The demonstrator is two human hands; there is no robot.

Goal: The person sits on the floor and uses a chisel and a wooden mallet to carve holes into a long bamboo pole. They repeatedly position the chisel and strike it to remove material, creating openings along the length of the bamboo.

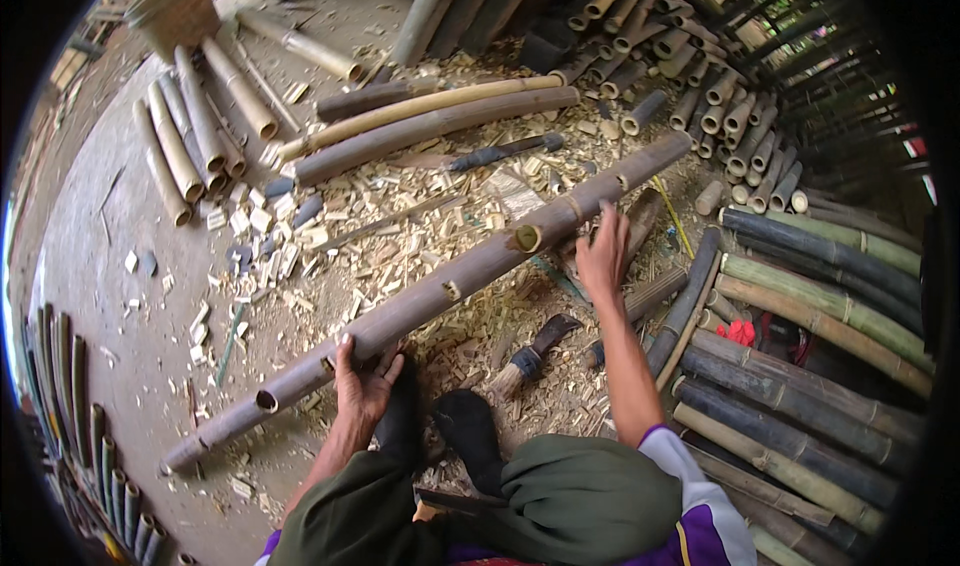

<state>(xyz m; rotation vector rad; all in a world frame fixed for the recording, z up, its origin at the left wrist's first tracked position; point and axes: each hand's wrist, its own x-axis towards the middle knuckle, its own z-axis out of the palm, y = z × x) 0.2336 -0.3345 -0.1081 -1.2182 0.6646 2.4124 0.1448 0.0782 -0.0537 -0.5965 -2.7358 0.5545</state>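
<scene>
A long brownish-grey bamboo pole [490, 264] slants across in front of me, from lower left to upper right. Several notches are cut along it, the largest opening near its middle. My left hand [365, 386] holds the pole left of its middle, thumb against the side and fingers partly under it. At the pole's right part, my right hand [603, 251] has its fingers apart and loosely bent, the fingertips close to the near side; whether they touch is unclear. Below the pole lies a billhook [548, 338] with a dark blade and bound handle. Beyond it rests a dark machete [505, 152].
Pale wood chips [385, 236] cover the ground around the pole. Cut bamboo lengths [800, 361] are stacked at right, with bundled tubes [735, 126] behind. More tubes [200, 111] lie at far left, near a bucket [172, 16]. My dark-covered feet [468, 431] are close below.
</scene>
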